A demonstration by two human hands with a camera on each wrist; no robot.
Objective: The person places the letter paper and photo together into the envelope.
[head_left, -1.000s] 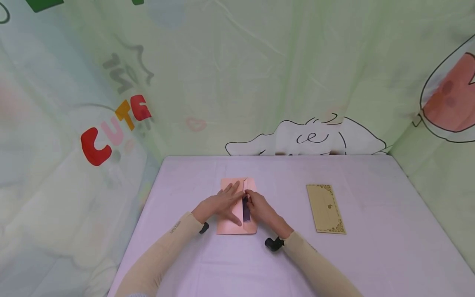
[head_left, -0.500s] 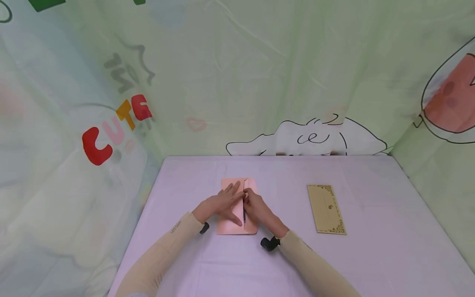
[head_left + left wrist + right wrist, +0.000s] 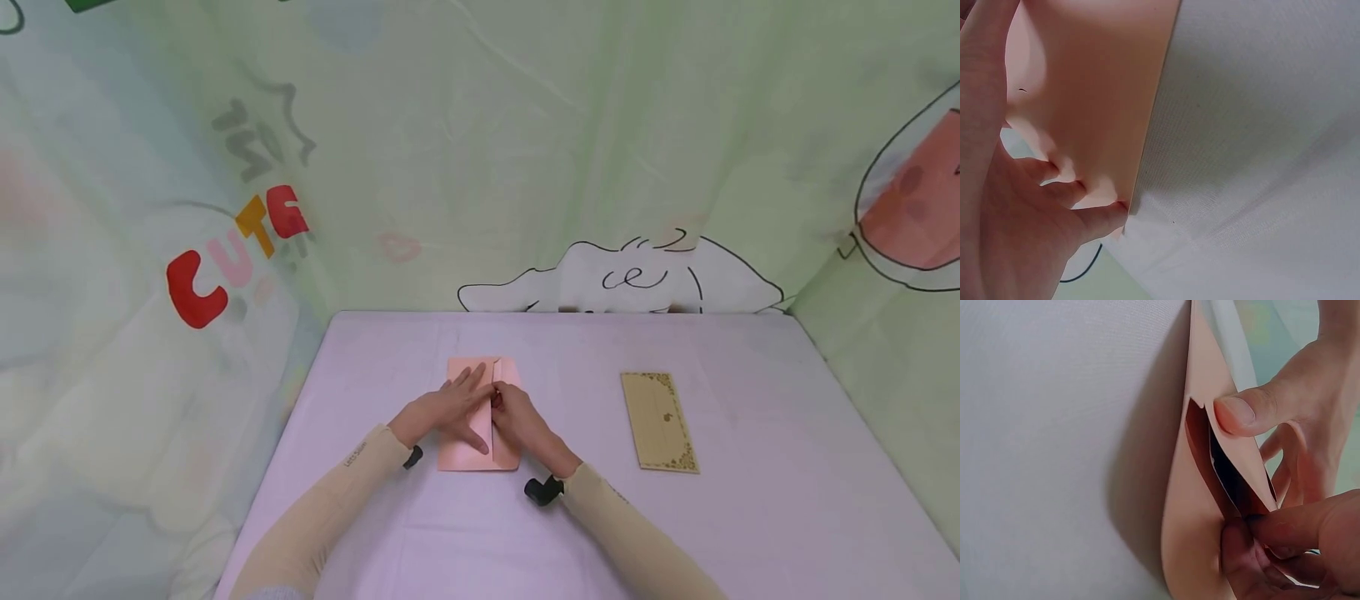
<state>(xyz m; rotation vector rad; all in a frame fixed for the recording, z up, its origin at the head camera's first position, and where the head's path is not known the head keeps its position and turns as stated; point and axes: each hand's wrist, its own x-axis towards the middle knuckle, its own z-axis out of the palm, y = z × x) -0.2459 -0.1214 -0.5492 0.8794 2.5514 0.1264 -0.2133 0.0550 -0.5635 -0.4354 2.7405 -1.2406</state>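
A pink paper envelope [image 3: 459,457] lies on the table with its long opening toward the right. My left hand [image 3: 453,412] is spread over it, pressing it down. In the left wrist view, fingertips rest on the pink paper [image 3: 1100,94] near its edge. At the opening, my right hand [image 3: 523,422] has curled fingers. The right wrist view shows the envelope's mouth gaping, with a dark flat card [image 3: 1229,478] mostly inside; my right fingers [image 3: 1291,528] pinch its edge at the mouth. The left thumb lies on the upper layer beside the opening.
A tan rectangular card or envelope [image 3: 660,422] with dark ornamental corners lies to the right on the lavender-covered table [image 3: 570,350]. Behind stands a pale green printed curtain [image 3: 510,150], which also closes off both sides.
The dark card has slid leftward into the envelope, so the dark strip seen earlier from above is gone. My right hand has moved slightly left with it; the left hand has stayed in place.
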